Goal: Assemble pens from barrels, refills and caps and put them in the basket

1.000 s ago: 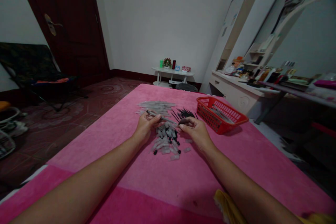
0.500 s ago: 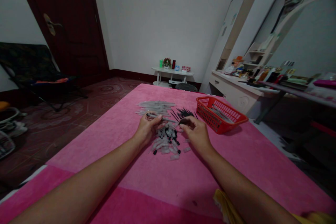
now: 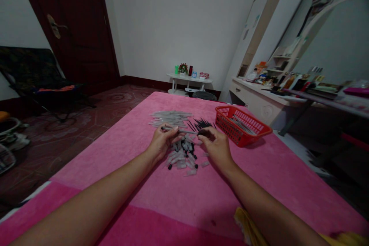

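My left hand (image 3: 162, 141) is closed round a thin clear pen barrel (image 3: 175, 130) that lies crosswise between both hands. My right hand (image 3: 215, 144) pinches a small dark piece (image 3: 201, 132) at the barrel's right end. Below the hands lies a heap of clear and black caps (image 3: 183, 155) on the pink cloth (image 3: 178, 196). Behind the hands sit a stack of clear barrels (image 3: 170, 117) and a fan of thin black refills (image 3: 201, 123).
A red plastic basket (image 3: 241, 125) with several pens in it stands to the right of my right hand. Beyond the pink surface are a small white table (image 3: 189, 80), a dark door (image 3: 77, 27), a folding chair (image 3: 37, 77) and a cluttered dresser (image 3: 276, 88).
My hands have drawn slightly closer together along the barrel; the right hand's dark piece now meets the barrel's end. Everything else stays put.
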A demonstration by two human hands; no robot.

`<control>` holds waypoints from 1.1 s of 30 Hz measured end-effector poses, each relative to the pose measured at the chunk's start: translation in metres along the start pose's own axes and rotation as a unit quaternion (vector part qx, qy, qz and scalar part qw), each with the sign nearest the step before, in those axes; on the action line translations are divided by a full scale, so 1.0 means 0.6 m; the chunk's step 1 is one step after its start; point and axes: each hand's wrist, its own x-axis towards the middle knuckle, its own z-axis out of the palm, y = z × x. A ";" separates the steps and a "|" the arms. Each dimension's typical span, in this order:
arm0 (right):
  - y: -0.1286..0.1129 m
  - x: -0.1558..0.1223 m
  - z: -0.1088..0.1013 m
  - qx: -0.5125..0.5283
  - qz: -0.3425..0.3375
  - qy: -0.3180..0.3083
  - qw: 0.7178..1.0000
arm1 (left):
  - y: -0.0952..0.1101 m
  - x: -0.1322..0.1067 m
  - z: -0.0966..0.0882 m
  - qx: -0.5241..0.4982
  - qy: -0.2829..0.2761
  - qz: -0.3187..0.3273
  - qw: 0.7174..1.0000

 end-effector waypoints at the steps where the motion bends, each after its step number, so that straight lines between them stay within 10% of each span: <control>1: 0.001 0.000 0.000 0.002 0.000 -0.003 1.000 | 0.000 0.000 0.000 0.000 -0.002 0.001 1.000; 25: -0.012 -0.001 0.002 0.150 0.139 -0.023 0.979 | -0.004 -0.009 0.008 0.043 -0.029 0.066 0.996; 33: 0.022 0.012 -0.010 0.013 0.074 -0.039 0.996 | 0.012 0.016 -0.014 0.042 0.015 0.103 0.994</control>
